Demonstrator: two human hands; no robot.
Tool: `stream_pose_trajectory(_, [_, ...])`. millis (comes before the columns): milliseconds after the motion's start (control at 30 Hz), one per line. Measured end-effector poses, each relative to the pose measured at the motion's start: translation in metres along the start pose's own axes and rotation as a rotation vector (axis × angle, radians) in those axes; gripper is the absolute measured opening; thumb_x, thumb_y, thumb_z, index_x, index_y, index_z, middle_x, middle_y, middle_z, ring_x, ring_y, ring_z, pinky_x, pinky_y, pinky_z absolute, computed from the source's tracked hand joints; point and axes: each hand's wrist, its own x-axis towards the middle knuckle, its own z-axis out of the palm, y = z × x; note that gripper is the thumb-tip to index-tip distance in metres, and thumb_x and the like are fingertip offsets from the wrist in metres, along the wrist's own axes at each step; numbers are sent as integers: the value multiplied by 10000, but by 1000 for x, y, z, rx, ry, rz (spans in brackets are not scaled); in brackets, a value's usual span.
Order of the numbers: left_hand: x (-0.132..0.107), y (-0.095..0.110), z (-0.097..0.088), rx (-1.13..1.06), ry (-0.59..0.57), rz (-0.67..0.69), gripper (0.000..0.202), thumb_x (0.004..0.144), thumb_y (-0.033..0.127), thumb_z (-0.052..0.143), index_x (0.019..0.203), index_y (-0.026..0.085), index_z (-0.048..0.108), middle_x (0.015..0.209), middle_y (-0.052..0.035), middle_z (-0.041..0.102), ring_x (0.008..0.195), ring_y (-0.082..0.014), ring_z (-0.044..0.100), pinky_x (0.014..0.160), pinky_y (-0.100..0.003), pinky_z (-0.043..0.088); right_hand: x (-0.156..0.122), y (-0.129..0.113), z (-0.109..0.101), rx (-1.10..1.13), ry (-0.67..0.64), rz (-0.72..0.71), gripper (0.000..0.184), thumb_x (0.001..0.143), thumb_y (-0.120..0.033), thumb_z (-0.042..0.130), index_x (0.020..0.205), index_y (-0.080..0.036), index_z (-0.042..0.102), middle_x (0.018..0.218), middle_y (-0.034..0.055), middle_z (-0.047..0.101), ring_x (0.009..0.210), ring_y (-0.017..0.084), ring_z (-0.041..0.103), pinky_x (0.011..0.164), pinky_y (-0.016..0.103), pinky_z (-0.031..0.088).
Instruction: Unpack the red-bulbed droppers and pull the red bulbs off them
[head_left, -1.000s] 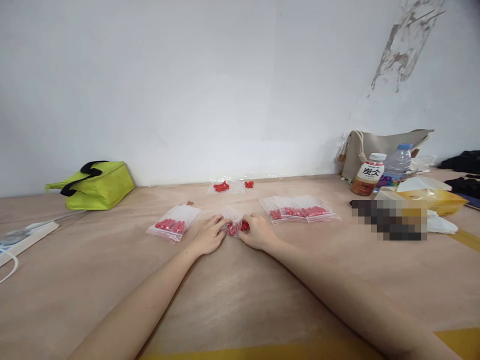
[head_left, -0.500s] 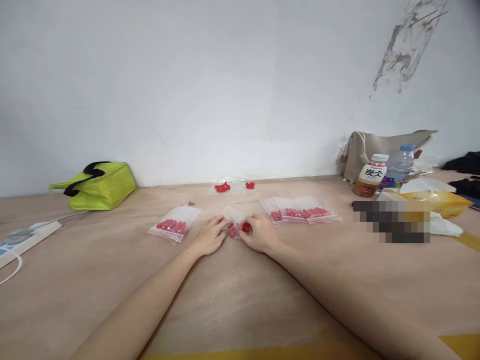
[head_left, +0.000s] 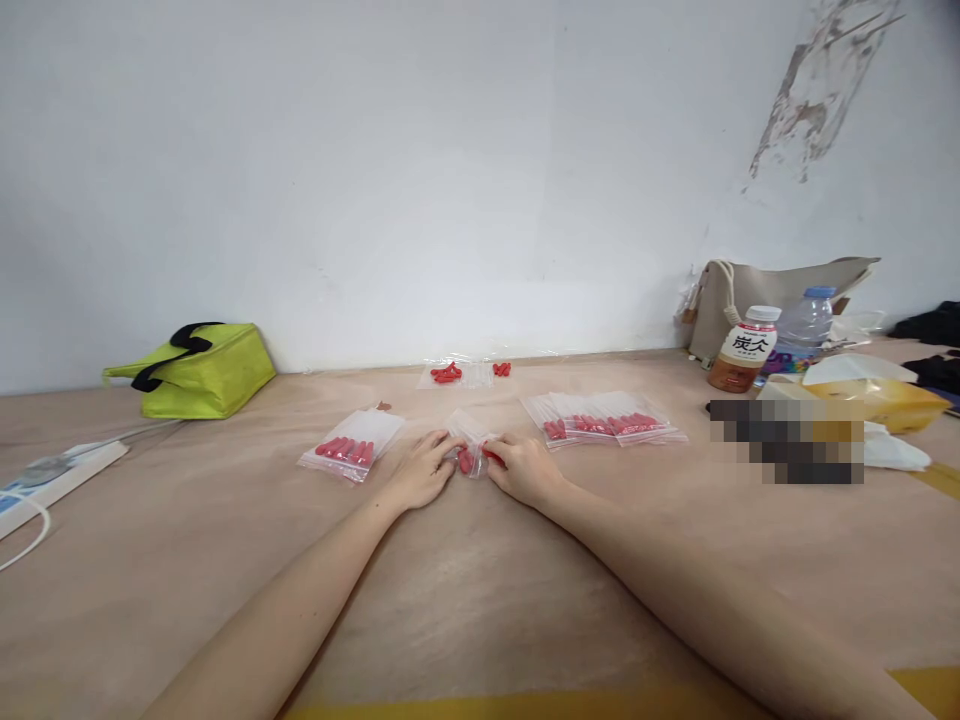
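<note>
Between my hands a small clear zip bag (head_left: 474, 432) lies on the table with red, capsule-shaped pieces (head_left: 464, 461) showing in it. My left hand (head_left: 425, 468) is closed on the bag's left edge, its fingertips pressed to the plastic. My right hand (head_left: 525, 468) is at the bag's right side, thumb and fingers pinched on a red piece (head_left: 491, 452). The fingers partly cover that piece, and I cannot tell whether it is inside the bag. To the left lies a filled zip bag (head_left: 352, 440) of red pieces, and to the right several overlapping filled bags (head_left: 604, 418).
Loose red pieces on clear plastic (head_left: 448, 374) lie near the wall. A lime-green bag (head_left: 217, 375) and a power strip (head_left: 67, 480) are at left. At right stand a brown drink bottle (head_left: 742, 350), a clear bottle (head_left: 806, 325), a beige bag (head_left: 705, 315) and a yellow package (head_left: 885, 395).
My right hand has shifted slightly to the right, and less of the red under its fingertips shows. My left hand stays on the bag's edge.
</note>
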Motion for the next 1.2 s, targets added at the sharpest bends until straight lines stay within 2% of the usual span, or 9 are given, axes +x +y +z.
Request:
stream_pose_trajectory(67, [0,-1,1,-6,-7,-14,372,826,202,333,1164,269,474,1259,-20,417,1147,-179,413,991,-322,311,-3,-2,-2,16,4,15,273,766,-189,466,994,-211,615,885,54,602,786,139,572,691,220,397])
stream_pose_trajectory(200, [1,-2,2,15,-18,-40,378,824,209,339,1170,266,481,1296,-27,386,1198,-196,367,1014,-341,283,-4,-4,-5,37,19,77,218,747,-289,535,929,-207,621,926,56,591,828,153,559,698,230,400])
stream_pose_trajectory(333, [1,-2,2,19,-18,-28,383,819,198,344,1171,256,483,1290,-24,398,1197,-185,368,1016,-331,283,-2,-2,-6,32,-38,90,210,771,-313,527,928,-226,635,865,46,625,812,165,563,700,249,397])
stream_pose_trajectory(500, [0,4,-3,23,-13,-34,367,822,203,339,1151,254,494,1274,-20,417,1173,-188,390,1004,-327,296,-2,4,-8,-6,-71,-89,267,805,-257,473,1032,-261,614,871,50,627,768,155,579,675,241,393])
stream_pose_trajectory(633, [-1,7,-7,53,-25,-42,358,826,213,335,1141,270,495,1268,-11,428,1152,-196,412,983,-336,317,-9,7,-7,-38,-15,-164,288,798,-246,477,1054,-248,610,864,67,619,703,146,579,618,227,395])
stream_pose_trajectory(767, [-1,-7,-6,96,-9,-79,367,810,204,341,1130,290,498,1270,-8,424,1141,-212,421,974,-368,318,-21,13,-13,78,44,-254,274,797,-219,477,1026,-209,628,820,66,625,640,109,566,595,198,411])
stream_pose_trajectory(900, [-3,-23,-3,52,43,-98,336,816,189,305,1069,253,518,1229,-18,449,1136,-188,414,983,-349,306,-38,24,-34,185,63,-304,287,794,-221,468,1028,-202,633,832,71,633,653,103,569,599,198,439])
stream_pose_trajectory(1067, [-3,-18,-4,28,124,-139,314,883,374,264,979,225,523,1080,-38,520,1034,-194,467,924,-347,349,-55,43,-62,225,167,-160,288,812,-261,435,1021,-248,632,837,44,637,680,111,564,578,209,457])
stream_pose_trajectory(1200, [-2,-12,-6,41,112,-176,290,859,424,327,928,218,519,1040,-42,531,981,-203,493,873,-344,378,-47,55,-67,139,220,-52,290,832,-311,420,1014,-236,632,838,55,631,686,126,562,600,234,458])
